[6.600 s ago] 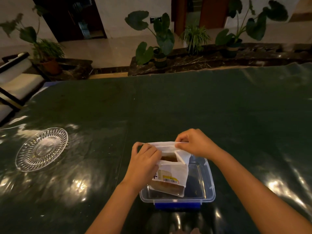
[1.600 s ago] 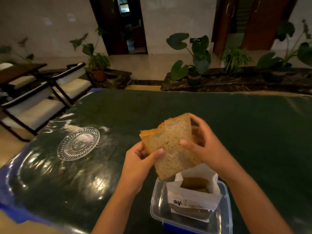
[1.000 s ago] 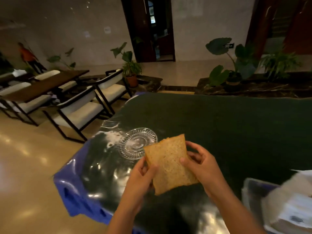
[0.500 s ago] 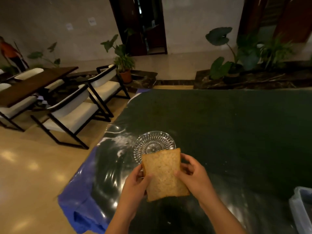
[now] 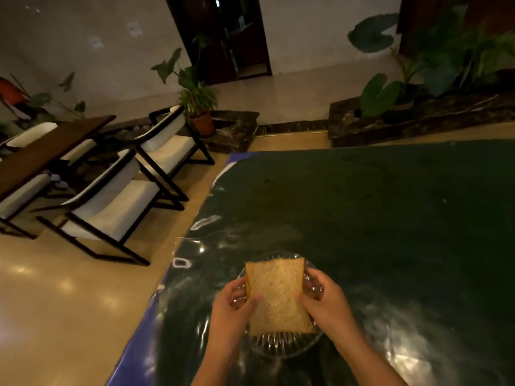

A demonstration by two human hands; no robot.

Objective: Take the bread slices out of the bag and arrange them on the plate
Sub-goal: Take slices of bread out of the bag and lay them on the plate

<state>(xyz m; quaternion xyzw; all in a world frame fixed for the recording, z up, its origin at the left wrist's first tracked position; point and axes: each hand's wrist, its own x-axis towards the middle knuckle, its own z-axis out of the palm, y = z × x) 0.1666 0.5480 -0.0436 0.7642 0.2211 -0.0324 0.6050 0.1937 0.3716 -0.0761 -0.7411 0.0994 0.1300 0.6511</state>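
A brown bread slice (image 5: pixel 277 296) lies flat over the clear glass plate (image 5: pixel 281 345), covering most of it. My left hand (image 5: pixel 232 312) grips the slice's left edge and my right hand (image 5: pixel 324 305) grips its right edge. A second slice edge shows beneath on the left, so the hands may hold two stacked slices. Whether the bread rests on the plate or hovers just above it I cannot tell. The bread bag and its plastic box are out of view.
The plate sits near the left edge of a dark green table (image 5: pixel 376 204) with a blue border (image 5: pixel 133 346). White chairs (image 5: pixel 111 207) and a wooden table (image 5: pixel 41 151) stand on the floor to the left. Potted plants (image 5: pixel 199 107) line the far side.
Both hands carried the bread from above the bag leftward and down onto the plate. The view swung left, so the bag and box left the frame.
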